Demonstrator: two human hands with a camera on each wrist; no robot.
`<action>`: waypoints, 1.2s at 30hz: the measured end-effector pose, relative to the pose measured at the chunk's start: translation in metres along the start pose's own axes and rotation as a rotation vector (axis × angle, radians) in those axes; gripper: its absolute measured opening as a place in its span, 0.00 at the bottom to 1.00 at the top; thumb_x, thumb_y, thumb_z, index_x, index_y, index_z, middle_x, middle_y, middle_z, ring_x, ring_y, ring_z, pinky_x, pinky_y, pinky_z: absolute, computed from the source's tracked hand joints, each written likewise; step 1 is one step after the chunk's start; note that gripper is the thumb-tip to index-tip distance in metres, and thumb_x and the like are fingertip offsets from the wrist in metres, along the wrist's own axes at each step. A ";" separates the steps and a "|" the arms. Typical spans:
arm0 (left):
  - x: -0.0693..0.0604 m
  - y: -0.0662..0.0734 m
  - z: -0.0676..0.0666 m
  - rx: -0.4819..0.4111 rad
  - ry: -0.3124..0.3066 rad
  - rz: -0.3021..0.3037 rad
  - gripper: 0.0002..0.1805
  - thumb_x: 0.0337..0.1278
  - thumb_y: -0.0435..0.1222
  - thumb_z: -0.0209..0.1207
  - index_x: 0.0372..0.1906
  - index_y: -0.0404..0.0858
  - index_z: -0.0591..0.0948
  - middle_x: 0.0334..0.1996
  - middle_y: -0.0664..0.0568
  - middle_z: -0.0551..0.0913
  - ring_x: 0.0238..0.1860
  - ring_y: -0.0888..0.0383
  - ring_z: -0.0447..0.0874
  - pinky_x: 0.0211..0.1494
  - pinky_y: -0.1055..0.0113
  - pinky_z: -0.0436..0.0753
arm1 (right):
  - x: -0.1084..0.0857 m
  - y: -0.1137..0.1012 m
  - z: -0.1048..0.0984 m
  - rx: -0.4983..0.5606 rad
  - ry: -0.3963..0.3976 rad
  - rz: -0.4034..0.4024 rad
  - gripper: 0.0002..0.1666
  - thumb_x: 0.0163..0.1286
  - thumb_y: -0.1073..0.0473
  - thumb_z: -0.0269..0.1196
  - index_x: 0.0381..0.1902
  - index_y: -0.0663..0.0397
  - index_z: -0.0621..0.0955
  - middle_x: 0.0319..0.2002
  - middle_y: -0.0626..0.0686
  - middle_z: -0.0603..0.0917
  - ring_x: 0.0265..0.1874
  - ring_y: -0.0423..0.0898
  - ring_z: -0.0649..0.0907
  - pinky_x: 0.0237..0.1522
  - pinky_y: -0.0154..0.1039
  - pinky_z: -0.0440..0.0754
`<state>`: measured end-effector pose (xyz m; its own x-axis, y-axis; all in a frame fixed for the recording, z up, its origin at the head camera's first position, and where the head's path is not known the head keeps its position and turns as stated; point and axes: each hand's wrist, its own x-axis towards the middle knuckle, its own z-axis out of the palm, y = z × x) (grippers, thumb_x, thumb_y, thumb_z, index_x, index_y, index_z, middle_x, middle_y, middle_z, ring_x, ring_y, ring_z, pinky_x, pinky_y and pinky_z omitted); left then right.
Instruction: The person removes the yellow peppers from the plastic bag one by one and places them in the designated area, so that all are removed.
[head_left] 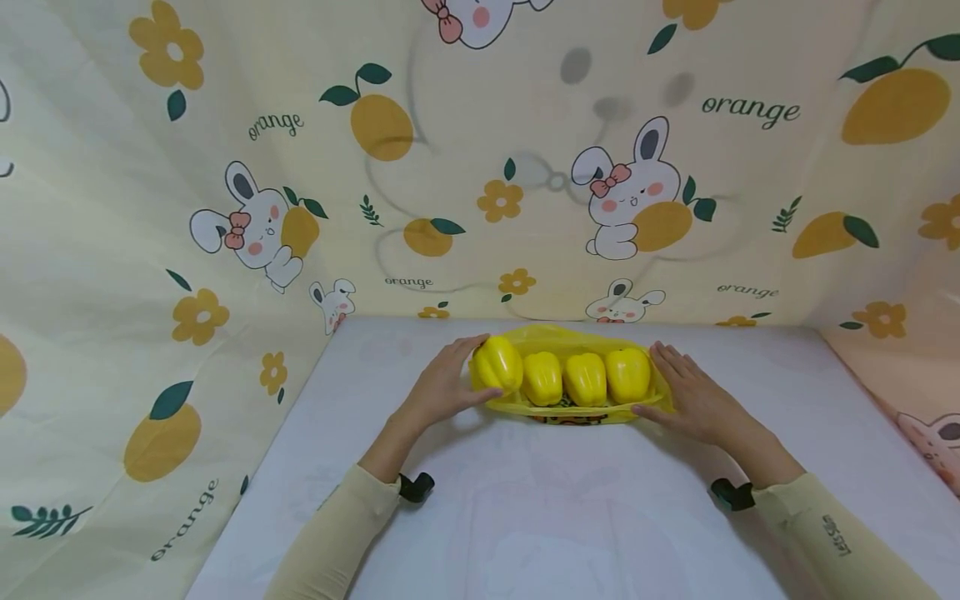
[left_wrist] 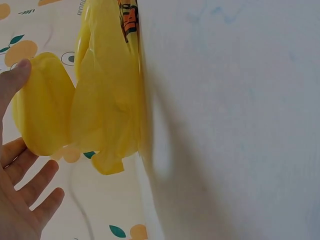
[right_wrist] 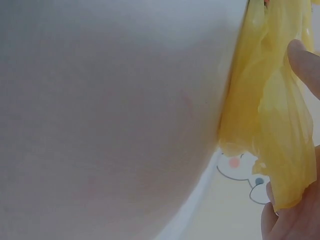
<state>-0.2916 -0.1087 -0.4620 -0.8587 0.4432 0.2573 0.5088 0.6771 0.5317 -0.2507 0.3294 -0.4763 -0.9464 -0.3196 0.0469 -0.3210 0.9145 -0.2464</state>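
So on the white surface (head_left: 540, 517) a yellow bag (head_left: 555, 337) is lying lengthwise left to right, and the right hand (head_left: 697, 404) is bracketing its right end, thumb and fingers spread wide and touching the plastic. The left hand (head_left: 442, 387), clearly the nearer one, is pinching a yellow pepper (head_left: 498, 365) at the bag's left end, just left of three more peppers (head_left: 585, 379). Its long axis is running roughly thumb to fingers, near to far; can't tell where its stem end's pointing.
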 end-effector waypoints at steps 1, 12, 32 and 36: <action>-0.001 -0.001 -0.001 -0.003 0.000 0.000 0.54 0.56 0.61 0.76 0.83 0.49 0.66 0.78 0.52 0.72 0.76 0.48 0.71 0.79 0.46 0.72 | 0.000 0.000 0.000 0.002 -0.002 0.001 0.70 0.71 0.26 0.65 0.85 0.70 0.50 0.84 0.72 0.49 0.83 0.71 0.51 0.84 0.65 0.45; -0.005 -0.009 -0.012 -0.016 0.014 -0.022 0.53 0.56 0.58 0.77 0.83 0.51 0.66 0.78 0.54 0.71 0.77 0.48 0.69 0.79 0.45 0.72 | 0.000 -0.001 -0.002 0.018 -0.005 -0.004 0.69 0.71 0.26 0.65 0.85 0.70 0.51 0.85 0.72 0.50 0.83 0.72 0.51 0.85 0.64 0.44; -0.018 -0.037 -0.031 -0.021 0.011 -0.049 0.52 0.59 0.53 0.77 0.84 0.49 0.64 0.79 0.51 0.70 0.78 0.47 0.68 0.81 0.44 0.69 | -0.002 0.000 -0.002 0.021 -0.001 -0.011 0.68 0.71 0.27 0.65 0.85 0.70 0.51 0.84 0.72 0.50 0.83 0.72 0.52 0.84 0.65 0.45; -0.021 -0.045 -0.034 -0.013 0.004 -0.047 0.52 0.59 0.54 0.77 0.84 0.48 0.64 0.79 0.51 0.69 0.78 0.46 0.67 0.81 0.44 0.68 | -0.002 0.001 -0.001 0.016 -0.003 -0.008 0.69 0.71 0.26 0.65 0.85 0.70 0.50 0.85 0.72 0.49 0.83 0.71 0.51 0.84 0.65 0.45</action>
<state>-0.2985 -0.1683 -0.4635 -0.8821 0.4082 0.2350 0.4667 0.6899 0.5534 -0.2489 0.3307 -0.4759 -0.9438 -0.3274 0.0455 -0.3276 0.9078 -0.2619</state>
